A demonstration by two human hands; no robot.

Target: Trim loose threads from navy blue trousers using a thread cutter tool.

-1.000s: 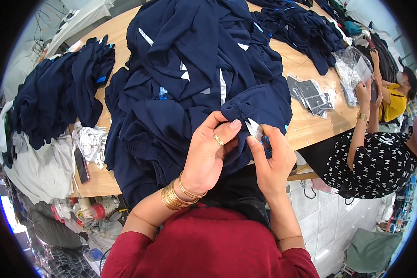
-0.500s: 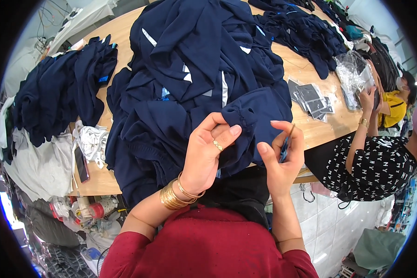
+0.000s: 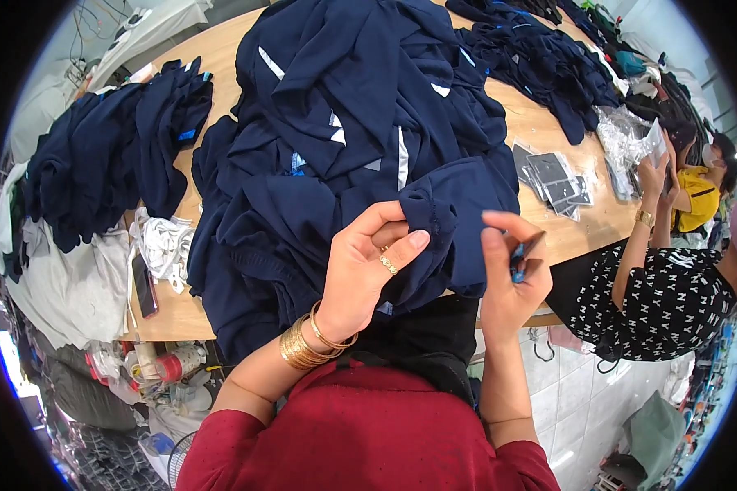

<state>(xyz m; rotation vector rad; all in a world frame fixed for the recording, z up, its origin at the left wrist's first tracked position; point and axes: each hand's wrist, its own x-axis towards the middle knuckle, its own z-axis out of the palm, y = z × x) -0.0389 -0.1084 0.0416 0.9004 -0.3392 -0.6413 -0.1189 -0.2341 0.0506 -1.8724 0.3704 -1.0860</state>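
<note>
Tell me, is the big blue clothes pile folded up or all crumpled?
Crumpled, not folded: the navy clothes lie in a loose, wrinkled heap, one gathered edge in the left hand.

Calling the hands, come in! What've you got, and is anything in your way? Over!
Left hand: pinching navy cloth. Right hand: gripping a blue thing, mostly hidden. Navy heap beyond; nothing seen blocking the hands.
</note>
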